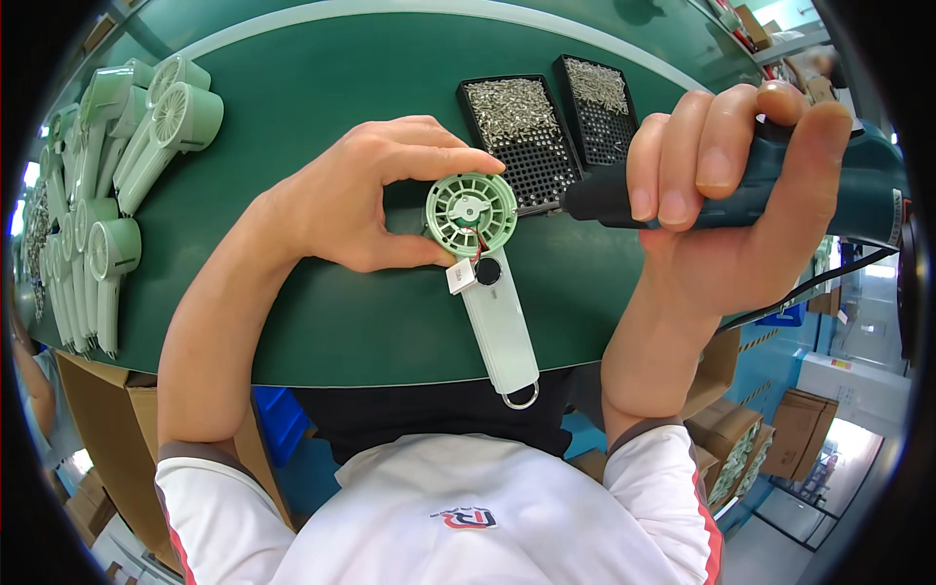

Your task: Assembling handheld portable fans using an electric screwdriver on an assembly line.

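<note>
Between the thumb and fingers of my left hand (375, 190) is the round head of a pale green handheld fan (505, 327), lying on the table with its handle toward me. Its open head shows a spoked ring, a hub and red wires. A small white block (460, 276) and a black round part (487, 271) sit where head meets handle. My right hand (731, 185) is wrapped round a dark electric screwdriver (721, 200). The tool's tip points left, near the corner of a black screw tray (517, 127), apart from the fan.
A second black screw tray (597, 102) stands right of the first. Several pale green fans (185, 117) are piled at the left of the green table (322, 58). A cable (809, 283) trails from the screwdriver. Cardboard boxes (726, 448) stand below at right.
</note>
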Motion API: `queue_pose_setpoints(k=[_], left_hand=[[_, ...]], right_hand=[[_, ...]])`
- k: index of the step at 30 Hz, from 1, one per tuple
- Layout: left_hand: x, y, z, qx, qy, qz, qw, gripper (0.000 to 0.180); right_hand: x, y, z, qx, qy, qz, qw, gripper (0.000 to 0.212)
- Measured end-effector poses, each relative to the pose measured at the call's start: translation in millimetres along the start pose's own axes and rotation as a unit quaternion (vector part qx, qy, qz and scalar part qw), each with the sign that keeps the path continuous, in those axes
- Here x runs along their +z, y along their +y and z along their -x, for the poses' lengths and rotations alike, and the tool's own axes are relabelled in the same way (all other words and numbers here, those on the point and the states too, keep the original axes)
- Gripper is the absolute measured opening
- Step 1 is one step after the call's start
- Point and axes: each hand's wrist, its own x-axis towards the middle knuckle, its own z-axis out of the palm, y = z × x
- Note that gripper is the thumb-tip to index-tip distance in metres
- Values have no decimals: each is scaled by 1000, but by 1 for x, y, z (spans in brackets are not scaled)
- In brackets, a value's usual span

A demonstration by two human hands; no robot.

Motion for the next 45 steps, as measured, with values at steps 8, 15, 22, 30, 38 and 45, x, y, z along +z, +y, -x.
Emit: queue_pose_setpoints(k=[8,15,22,30,38,45], left_hand=[[2,0,1,-14,14,19,1000,71],[1,-1,1,-13,15,22,1000,69],[3,-3,1,-13,13,20,1000,67],[3,-5,5,-7,18,14,1000,66],[3,-4,4,-7,14,17,1000,67],[1,-4,3,-3,6,25,1000,67]], right_hand=[[11,6,2,2,48,-66,997,46],[33,14,13,7,82,-116,990,45],[53,26,7,-7,132,110,985,19],[65,34,5,2,154,214,965,35],[62,33,5,5,142,191,971,31],[57,29,2,29,122,157,980,16]])
